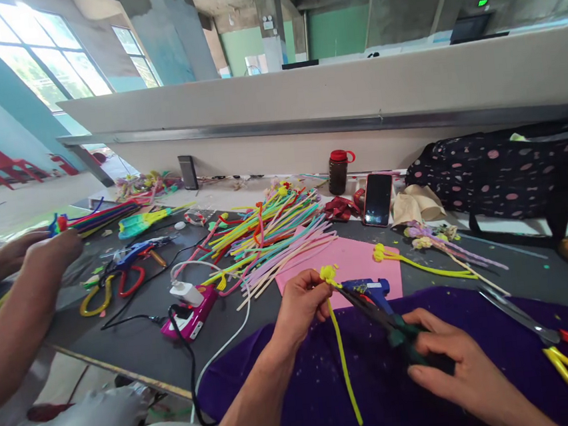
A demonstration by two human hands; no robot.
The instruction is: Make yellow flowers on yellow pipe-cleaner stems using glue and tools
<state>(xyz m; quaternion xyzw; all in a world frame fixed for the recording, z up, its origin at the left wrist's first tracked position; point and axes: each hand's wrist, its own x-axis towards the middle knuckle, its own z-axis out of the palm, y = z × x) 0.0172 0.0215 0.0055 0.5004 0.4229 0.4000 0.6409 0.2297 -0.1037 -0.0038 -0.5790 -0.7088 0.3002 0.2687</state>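
My left hand [300, 305] pinches the curled top of a yellow pipe cleaner [341, 348] whose stem hangs down over the purple cloth [381, 391] on my lap. My right hand [454, 367] is closed round the dark green handles of scissors [379, 314], whose blades point up-left to just under the yellow curl. A blue glue gun [369, 290] lies just behind the blades on a pink sheet [353, 260].
A pile of coloured pipe cleaners [270, 231] covers the middle of the dark table [145, 333]. A pink power strip [191, 316], scissors [114, 283], a phone [378, 198], a red-capped bottle [339, 171] and a dotted bag [506, 171] lie about. Another person's hands [49, 252] work at left.
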